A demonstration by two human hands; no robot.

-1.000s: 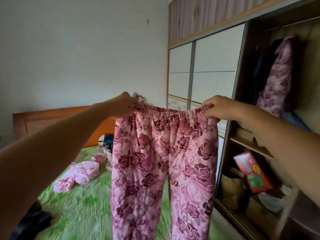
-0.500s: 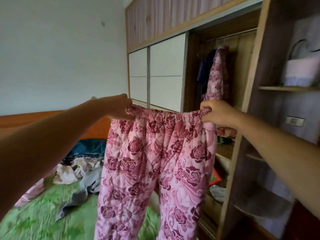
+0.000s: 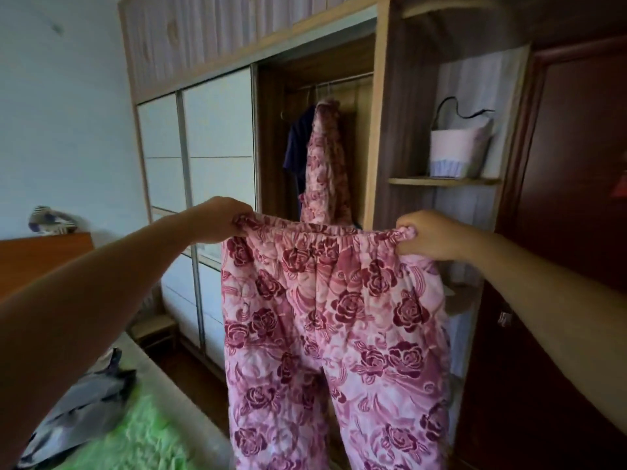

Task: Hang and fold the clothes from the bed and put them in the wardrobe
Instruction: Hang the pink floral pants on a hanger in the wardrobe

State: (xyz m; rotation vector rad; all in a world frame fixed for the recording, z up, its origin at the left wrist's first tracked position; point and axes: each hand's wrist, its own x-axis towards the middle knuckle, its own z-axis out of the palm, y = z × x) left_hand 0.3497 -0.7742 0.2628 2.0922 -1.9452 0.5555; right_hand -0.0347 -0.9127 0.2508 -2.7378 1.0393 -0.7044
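Beside the green-covered bed (image 3: 149, 432), the left hand (image 3: 220, 220) pinched one end of the waistband of the pink quilted rose-print trousers (image 3: 332, 317) and the right hand (image 3: 427, 235) gripped the other, holding them spread and hanging before the open wooden wardrobe (image 3: 381, 96), probably to straighten them for folding.

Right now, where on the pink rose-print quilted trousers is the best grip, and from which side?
The gathered elastic waistband, at its two outer corners, coming in from each side. The left hand and right hand pinch it there: the pink rose-print quilted trousers spread flat and hang straight down, likely easy to fold.
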